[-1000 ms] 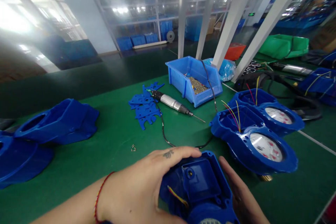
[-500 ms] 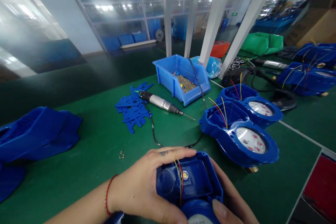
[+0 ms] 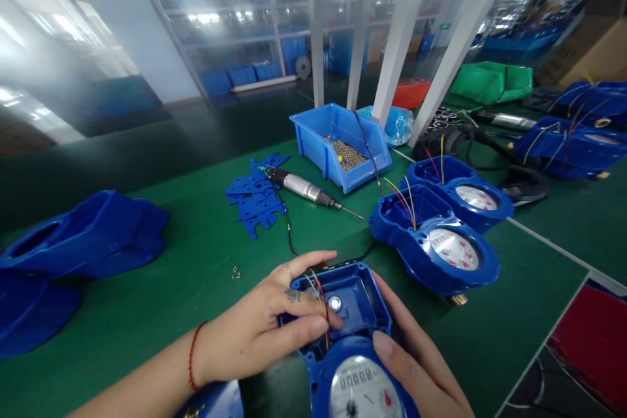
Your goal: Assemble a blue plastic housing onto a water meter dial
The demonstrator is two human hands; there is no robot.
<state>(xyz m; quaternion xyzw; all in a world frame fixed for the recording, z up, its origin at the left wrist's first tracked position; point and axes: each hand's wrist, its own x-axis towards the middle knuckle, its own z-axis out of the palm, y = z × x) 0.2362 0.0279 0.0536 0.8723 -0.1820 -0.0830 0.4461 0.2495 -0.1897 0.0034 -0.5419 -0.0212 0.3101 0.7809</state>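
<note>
A blue water meter [image 3: 365,385] with a round white dial lies low in front of me, its open wire box [image 3: 360,297] on the far side. My right hand [image 3: 416,353] holds the meter along its right side, thumb on the rim near the dial. My left hand [image 3: 274,317] reaches over the box from the left. Its index finger points down inside, across the red and yellow wires [image 3: 318,284], with the thumb beside it. Another finger stretches over the box's far edge. A shiny round piece [image 3: 335,304] shows on the box floor.
An electric screwdriver [image 3: 304,188] lies beside flat blue plastic parts [image 3: 257,199]. Behind stands a blue bin [image 3: 313,144] of small screws. Two more meters [image 3: 441,241] sit to the right, blue housings [image 3: 93,235] to the left. Small brass screws [image 3: 236,272] lie near my left hand.
My left hand has let go of the meter's side, and its index finger has moved into the wire box. The meter's dial has come further into view. My right hand keeps its hold.
</note>
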